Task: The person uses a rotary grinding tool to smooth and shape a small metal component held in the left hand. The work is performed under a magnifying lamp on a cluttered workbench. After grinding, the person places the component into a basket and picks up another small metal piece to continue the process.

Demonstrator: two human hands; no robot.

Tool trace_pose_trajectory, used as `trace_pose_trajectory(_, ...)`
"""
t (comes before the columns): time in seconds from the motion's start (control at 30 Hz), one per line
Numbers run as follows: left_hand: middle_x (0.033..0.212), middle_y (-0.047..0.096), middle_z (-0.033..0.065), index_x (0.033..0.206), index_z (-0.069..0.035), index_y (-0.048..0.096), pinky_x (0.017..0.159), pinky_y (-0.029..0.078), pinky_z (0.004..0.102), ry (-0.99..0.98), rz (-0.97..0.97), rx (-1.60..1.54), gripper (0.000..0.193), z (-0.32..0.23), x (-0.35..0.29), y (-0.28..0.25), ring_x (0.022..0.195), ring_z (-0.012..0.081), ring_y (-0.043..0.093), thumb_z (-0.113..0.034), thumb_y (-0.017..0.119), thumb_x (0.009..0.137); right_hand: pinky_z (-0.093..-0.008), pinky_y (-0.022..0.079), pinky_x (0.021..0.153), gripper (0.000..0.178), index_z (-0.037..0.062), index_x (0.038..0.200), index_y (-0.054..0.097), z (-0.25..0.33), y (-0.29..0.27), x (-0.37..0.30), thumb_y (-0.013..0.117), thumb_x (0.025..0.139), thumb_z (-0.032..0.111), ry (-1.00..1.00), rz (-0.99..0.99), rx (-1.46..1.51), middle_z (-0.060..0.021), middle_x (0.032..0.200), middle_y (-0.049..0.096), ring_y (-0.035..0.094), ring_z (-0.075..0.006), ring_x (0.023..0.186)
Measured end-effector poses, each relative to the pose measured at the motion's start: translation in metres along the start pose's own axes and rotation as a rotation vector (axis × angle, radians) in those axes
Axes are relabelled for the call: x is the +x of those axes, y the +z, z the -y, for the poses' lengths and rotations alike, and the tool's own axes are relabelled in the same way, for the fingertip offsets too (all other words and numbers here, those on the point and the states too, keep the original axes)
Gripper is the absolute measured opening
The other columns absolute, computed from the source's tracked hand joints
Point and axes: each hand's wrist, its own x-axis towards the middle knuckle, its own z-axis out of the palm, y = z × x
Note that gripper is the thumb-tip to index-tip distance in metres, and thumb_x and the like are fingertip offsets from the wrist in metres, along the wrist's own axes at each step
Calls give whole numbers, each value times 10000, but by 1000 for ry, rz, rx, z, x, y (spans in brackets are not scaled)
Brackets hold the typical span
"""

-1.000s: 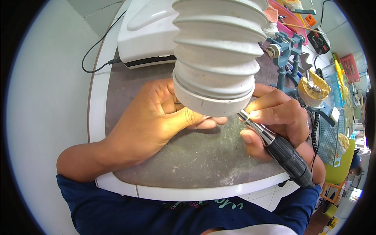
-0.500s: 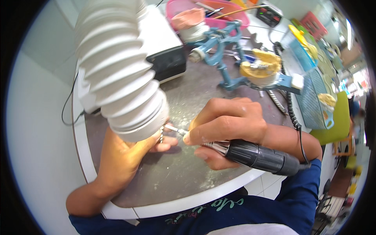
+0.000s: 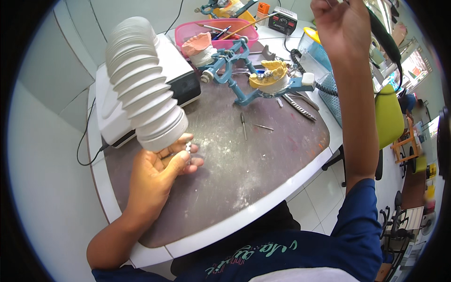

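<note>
Between the thumb and fingers of my left hand point(image 3: 164, 164) is a small silvery, tooth-shaped dental piece point(image 3: 188, 149), just under the mouth of a white ribbed suction hose point(image 3: 145, 89). My right hand point(image 3: 342, 30) is raised at the top right, its fingers partly cut off by the picture's edge. It is closed round a dark rotary handpiece point(image 3: 383, 35), whose cord hangs down beside the forearm; the tip is not visible. On the grey work surface lie two thin metal burs, a thicker one point(image 3: 243, 124) and a finer one point(image 3: 264, 127).
A blue articulator point(image 3: 230, 75) bears a yellow dental model point(image 3: 270, 77). A pink model point(image 3: 197, 44) stands before a pink tool basket point(image 3: 185, 32). The hose leads over a white box point(image 3: 178, 61). Metal pliers point(image 3: 300, 109), a control unit point(image 3: 283, 21) and a green chair point(image 3: 390, 113) are at the right.
My right hand has lifted the handpiece away from the dental piece, up to the far right. My left hand keeps hold below the hose. The two burs have come into sight.
</note>
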Motion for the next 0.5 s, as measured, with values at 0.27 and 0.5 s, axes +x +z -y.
trace_pose_trajectory(0.27, 1117, 671, 136, 1241, 76, 587, 916, 563, 259, 14, 22, -96, 316, 2, 1, -11, 1038, 197, 687, -93, 625, 976, -320, 501, 752, 255, -17, 1131, 590, -21, 10, -81, 517, 994, 185, -121, 447, -68, -124, 895, 650, 649, -217, 808)
trace_pose_trajectory(0.5, 1081, 697, 113, 1199, 37, 623, 884, 575, 263, 24, 13, -173, 259, 5, -1, -14, 1027, 169, 683, -85, 644, 971, -309, 555, 701, 238, -26, 966, 627, -64, 15, -167, 750, 762, -29, -90, 838, -488, -158, 872, 685, 707, -256, 776)
